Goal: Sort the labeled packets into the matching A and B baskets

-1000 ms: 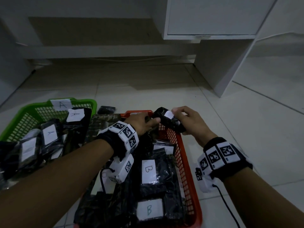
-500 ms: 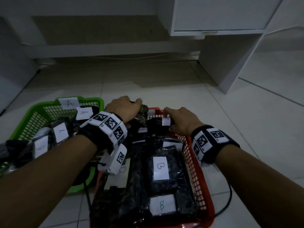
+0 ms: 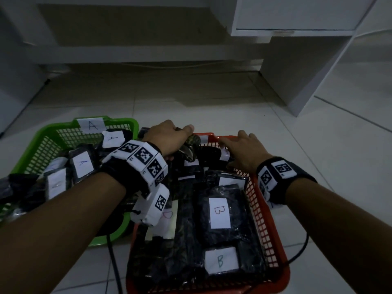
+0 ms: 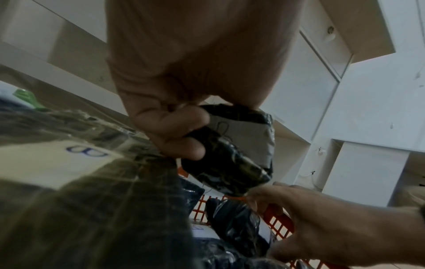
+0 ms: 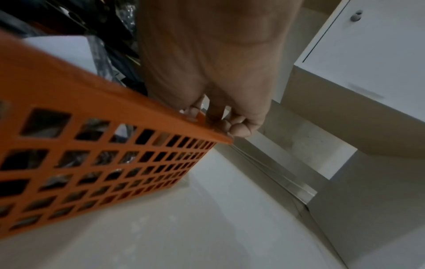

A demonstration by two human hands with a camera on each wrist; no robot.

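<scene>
Right hand (image 3: 244, 152) now off its packet, fingers loose on orange basket (image 3: 262, 211) rim — left hand (image 3: 169, 139) gripping one packet (image 4: 232, 154).

left hand (image 3: 169, 137) holds dark packet (image 3: 191, 145) | right hand (image 3: 246, 151) on orange basket (image 3: 265, 219) rim
</scene>
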